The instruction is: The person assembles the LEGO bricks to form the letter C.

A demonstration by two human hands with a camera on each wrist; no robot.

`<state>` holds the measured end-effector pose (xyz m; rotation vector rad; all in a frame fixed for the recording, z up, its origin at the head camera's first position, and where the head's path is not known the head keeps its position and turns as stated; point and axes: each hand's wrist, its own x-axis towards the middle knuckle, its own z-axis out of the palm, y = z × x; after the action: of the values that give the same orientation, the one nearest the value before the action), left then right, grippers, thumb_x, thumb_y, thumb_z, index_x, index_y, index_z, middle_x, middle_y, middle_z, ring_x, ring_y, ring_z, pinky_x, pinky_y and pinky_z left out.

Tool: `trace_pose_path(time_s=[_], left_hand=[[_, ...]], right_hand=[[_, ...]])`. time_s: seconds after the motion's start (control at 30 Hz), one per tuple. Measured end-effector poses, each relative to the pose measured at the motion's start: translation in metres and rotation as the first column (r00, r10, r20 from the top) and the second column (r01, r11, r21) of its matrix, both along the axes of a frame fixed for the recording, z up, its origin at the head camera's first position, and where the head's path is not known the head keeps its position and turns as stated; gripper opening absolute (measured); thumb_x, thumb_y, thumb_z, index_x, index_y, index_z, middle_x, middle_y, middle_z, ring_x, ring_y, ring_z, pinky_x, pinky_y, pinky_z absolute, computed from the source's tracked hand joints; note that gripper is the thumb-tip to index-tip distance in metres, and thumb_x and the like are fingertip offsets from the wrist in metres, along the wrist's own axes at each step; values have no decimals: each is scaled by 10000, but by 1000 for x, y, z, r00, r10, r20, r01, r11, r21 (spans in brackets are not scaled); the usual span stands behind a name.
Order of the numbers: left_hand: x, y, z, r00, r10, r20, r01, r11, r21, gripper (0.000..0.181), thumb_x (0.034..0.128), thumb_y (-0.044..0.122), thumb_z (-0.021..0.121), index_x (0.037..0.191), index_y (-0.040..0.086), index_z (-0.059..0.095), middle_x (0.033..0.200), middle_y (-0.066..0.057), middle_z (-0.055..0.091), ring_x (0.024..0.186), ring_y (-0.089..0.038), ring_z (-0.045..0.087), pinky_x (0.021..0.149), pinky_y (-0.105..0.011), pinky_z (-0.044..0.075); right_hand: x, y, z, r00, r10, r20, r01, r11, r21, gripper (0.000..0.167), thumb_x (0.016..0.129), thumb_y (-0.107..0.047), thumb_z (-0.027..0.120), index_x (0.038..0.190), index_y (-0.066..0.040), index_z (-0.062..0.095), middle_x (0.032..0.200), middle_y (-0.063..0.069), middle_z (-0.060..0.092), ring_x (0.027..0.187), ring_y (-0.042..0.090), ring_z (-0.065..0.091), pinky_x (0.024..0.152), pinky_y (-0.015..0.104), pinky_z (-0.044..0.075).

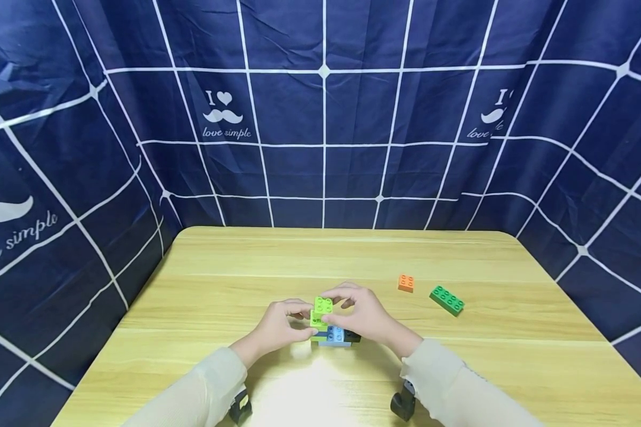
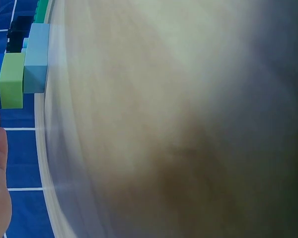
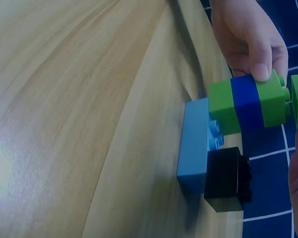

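Low over the near middle of the table, my left hand (image 1: 275, 327) pinches the side of a toy-brick stack. In the right wrist view, this stack shows a light blue brick (image 3: 192, 148) at its base. A lime green brick (image 3: 221, 106), a dark blue brick (image 3: 247, 101) and another lime brick (image 3: 272, 99) rise from one end; a black brick (image 3: 222, 173) sits at the other. My right hand (image 1: 365, 311) pinches a separate lime brick (image 1: 323, 305) just above the column's top studs, a small gap between them. The left wrist view catches only part of the stack and hand.
An orange brick (image 1: 406, 283) and a longer green brick (image 1: 447, 300) lie on the wooden table (image 1: 219, 261), to the right of the hands. A dark blue curtain (image 1: 294, 172) with white lines surrounds the table's back and sides.
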<state>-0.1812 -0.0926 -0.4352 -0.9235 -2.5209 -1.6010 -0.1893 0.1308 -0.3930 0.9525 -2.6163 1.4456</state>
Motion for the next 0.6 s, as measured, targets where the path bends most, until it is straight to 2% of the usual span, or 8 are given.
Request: trace_pose_path(time_s=[0.37,0.6], left_hand=[[-1,-1,-3,1000,3,-2,-3,1000,11,304,740,76,790,1036,98,724,933,84,669,882,-172,626,832,-311,523],[-1,-1,-3,1000,6,-11,-6,1000,10,282,737,74,788,1011,112,730,929,93,668,872,-116,613,836,-323,520]], right_hand=[[2,-7,-2,997,58,-58,-56,998,33,357,775,-150,798,1118,-141,699,1010,-75,627,901,129,594,758,312,528],[3,-11,5,998,45,-36,-42,997,72,349,748,-131,798,1087,-136,715,952,-96,622,882,182,605,752,347,534]])
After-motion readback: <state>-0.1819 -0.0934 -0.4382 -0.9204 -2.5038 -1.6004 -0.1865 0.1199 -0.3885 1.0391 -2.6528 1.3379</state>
